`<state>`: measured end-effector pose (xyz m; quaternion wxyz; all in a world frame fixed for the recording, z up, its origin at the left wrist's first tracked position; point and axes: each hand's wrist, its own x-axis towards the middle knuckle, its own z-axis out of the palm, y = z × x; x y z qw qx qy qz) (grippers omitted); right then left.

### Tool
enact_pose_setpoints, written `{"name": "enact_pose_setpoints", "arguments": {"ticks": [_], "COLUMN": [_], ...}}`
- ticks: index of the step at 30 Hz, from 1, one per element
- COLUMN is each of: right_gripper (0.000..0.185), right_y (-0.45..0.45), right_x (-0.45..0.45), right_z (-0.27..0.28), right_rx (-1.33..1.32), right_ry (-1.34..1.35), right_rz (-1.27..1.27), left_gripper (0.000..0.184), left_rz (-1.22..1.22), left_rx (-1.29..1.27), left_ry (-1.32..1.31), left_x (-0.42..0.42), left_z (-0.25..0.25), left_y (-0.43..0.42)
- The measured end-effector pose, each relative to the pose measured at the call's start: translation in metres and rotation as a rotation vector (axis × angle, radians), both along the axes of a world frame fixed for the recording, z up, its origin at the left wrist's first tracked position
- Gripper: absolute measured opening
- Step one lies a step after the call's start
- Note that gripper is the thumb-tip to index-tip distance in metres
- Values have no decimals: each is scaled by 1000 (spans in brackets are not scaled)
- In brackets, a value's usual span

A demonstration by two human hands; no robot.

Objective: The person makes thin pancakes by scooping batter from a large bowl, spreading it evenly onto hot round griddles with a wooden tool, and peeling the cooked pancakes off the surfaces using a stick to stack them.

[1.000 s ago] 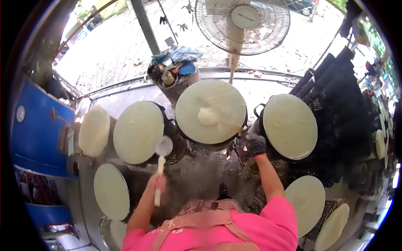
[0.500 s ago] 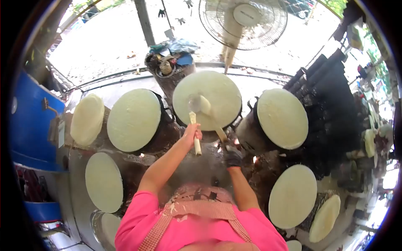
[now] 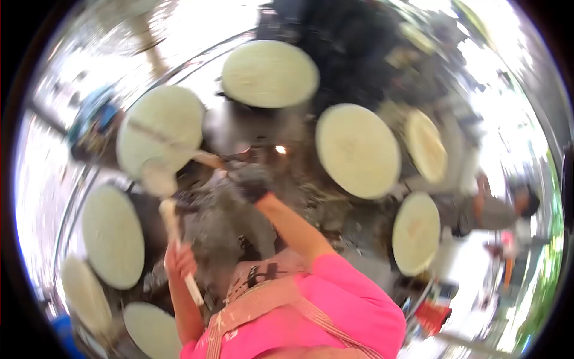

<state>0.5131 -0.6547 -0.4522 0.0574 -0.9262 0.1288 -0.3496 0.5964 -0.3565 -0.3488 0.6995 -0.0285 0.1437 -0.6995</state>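
My left hand (image 3: 180, 261) is bare and wrapped round the pale handle of a ladle (image 3: 171, 222). The ladle's round bowl (image 3: 158, 178) overlaps the near edge of a round pale griddle (image 3: 162, 119). In a dark glove, my right hand (image 3: 248, 181) closes on the end of a long, thin wooden stick (image 3: 208, 159). Its blurred far part lies across the same griddle. Motion blur hides whether the stick and the ladle bowl touch the surface.
Several more pale discs stand around me, such as one at the top (image 3: 270, 74), one at the right (image 3: 357, 151) and one at the left (image 3: 113, 236). A small flame (image 3: 280, 149) shows beyond my right hand. Another person (image 3: 496, 210) is at the far right.
The view has swung to the right, so the griddles sit further left. The ladle bowl has gone from over the griddle's middle to its near edge. The stick now reaches across that griddle.
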Motion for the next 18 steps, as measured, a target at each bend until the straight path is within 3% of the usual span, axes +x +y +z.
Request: {"name": "enact_pose_setpoints", "arguments": {"ticks": [1,2,4,5,7,9,11,13,14,16,17,18], "right_gripper": [25,22,30,24,35,41,46,46,45,45,38,44], "right_y": [-2,-2,-32,-36,-43,-36,-22,0,14,45,68,92], "right_x": [-8,-16,-40,-71,-150,-245,-344,-453,-513,-590,-626,-653], "right_z": [24,50,8,17,24,41,60,57,7,25,26,21], "right_rx": [169,307,446,655,684,658,707,750,531,668,705,663], "right_ry": [177,377,323,288,99,5,321,401,165,454,400,306], "right_rz": [-145,-305,-482,-561,-625,-689,-907,-962,-962,-1246,-1370,-1476], "left_gripper": [46,43,42,41,38,37,33,32,32,29,32,36], "left_rz": [-48,-97,-152,-168,-237,-355,-431,-566,-626,-617,-613,-621], "left_rx": [36,-45,158,263,436,462,527,385,321,443,503,501], "left_ry": [-304,-435,-329,-282,48,183,224,309,349,302,279,265], "left_x": [-4,-17,-39,-57,-95,-128,-161,-199,-214,-246,-261,-271], "left_z": [-25,-23,-37,-36,-12,-30,-55,-63,-62,-40,-31,-27], "left_y": [19,21,16,12,-18,-29,-36,-50,-55,-80,-91,-99]}}
